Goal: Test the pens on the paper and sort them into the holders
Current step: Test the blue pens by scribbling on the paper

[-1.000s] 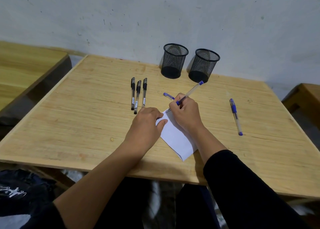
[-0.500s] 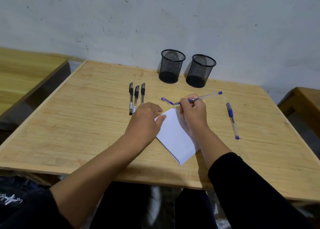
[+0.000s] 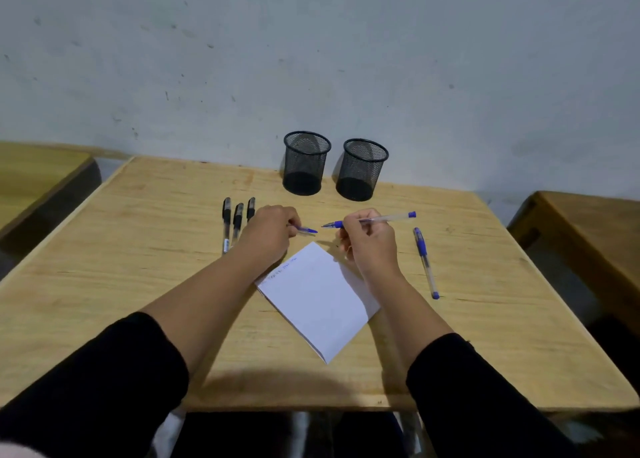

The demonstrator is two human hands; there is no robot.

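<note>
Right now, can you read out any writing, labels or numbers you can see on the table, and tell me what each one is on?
Nothing here can be read.
Paper: blue pen marks along its upper left edge, too small and blurred to make out.
Black pens: small pale labels low on the barrels, too small to read.
Blue pens and mesh holders: no text visible.

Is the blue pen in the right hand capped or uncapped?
Uncapped: the pen has a bare tip, and the left hand pinches its cap.
</note>
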